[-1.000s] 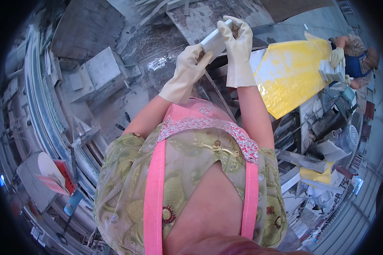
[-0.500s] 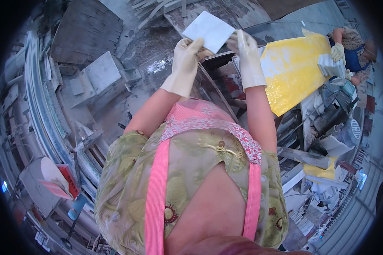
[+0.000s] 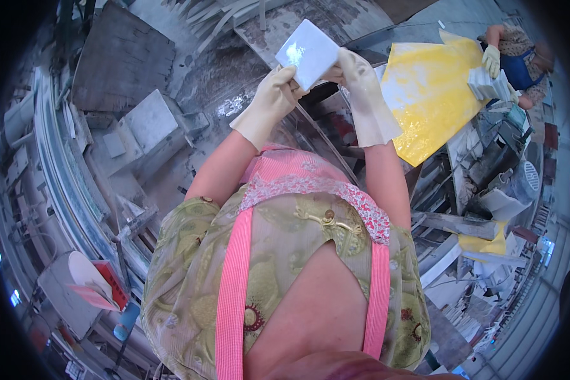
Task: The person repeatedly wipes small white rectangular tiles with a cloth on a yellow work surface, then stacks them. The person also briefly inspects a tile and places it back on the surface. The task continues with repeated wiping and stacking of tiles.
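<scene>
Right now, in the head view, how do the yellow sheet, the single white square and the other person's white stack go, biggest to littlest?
1. Yellow sheet
2. White square
3. White stack; it seems farther away, so real size is unsure.

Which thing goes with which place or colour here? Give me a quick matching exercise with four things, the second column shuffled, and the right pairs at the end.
Things:
1. square slab
2. large sheet
3. apron straps
4. stack of pale slabs

Places or colours:
A. pink
B. by the co-worker's gloved hand
C. held between the wearer's left hand and right hand
D. yellow with pale patches

Right pairs: 1-C, 2-D, 3-A, 4-B
</scene>
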The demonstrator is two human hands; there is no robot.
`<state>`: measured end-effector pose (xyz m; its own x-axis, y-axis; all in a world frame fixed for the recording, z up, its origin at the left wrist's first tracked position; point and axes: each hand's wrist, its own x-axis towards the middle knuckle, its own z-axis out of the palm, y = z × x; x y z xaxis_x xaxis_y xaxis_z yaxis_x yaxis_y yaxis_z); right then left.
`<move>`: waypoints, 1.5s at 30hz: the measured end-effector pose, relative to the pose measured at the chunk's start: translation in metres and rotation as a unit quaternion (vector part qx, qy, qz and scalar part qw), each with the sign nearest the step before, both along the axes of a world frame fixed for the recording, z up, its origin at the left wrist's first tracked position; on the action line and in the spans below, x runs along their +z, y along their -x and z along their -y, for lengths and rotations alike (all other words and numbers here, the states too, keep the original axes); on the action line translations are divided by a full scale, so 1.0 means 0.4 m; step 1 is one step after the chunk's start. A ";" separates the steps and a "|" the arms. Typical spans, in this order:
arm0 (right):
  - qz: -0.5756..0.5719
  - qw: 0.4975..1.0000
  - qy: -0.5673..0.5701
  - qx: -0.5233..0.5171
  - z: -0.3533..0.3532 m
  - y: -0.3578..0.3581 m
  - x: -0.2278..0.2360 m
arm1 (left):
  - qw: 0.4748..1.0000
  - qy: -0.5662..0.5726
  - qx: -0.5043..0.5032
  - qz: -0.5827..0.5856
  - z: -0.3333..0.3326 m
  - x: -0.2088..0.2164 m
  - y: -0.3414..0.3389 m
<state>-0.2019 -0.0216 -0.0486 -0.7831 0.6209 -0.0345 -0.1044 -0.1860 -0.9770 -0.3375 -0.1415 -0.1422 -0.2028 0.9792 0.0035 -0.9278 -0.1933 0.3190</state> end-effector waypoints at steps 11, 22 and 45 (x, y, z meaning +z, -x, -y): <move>0.223 0.961 -0.163 0.001 0.050 -0.012 0.066 | 0.990 0.090 0.004 -0.110 -0.007 0.010 -0.010; 0.022 0.904 -0.421 -0.077 0.030 -0.071 -0.010 | 0.959 0.187 -0.031 -0.210 -0.010 0.117 0.034; 0.037 0.984 -0.158 -0.072 0.003 -0.164 0.029 | 0.981 0.026 -0.093 -0.167 -0.064 0.031 -0.032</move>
<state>-0.1363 -0.0227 -0.0370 -0.6885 0.7144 0.1253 -0.0343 0.1405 -0.9895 -0.3248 -0.1159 -0.1299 -0.0175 0.9998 -0.0121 -0.7873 -0.0064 0.6165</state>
